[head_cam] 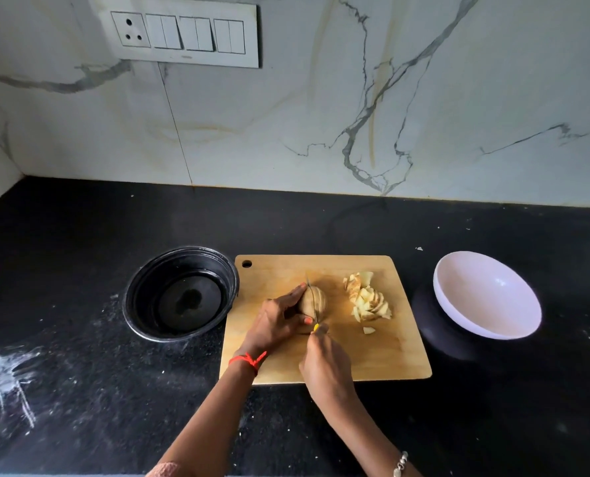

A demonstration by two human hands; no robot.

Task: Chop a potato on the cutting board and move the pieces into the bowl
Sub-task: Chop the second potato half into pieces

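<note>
Left hand (280, 316) cups the potato (316, 299) by its skin; it looks firm, probably slippery where cut. Right hand (324, 363) grips the knife (316, 327) alongside.

A white veined marble wall (321, 108) with a switch panel (183, 36) rises behind a black speckled countertop (80, 390).

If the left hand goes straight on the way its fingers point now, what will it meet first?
Probably the knife: its blade stands in the potato right at the left hand's fingertips. Beyond it lies the pile of cut pieces.
</note>
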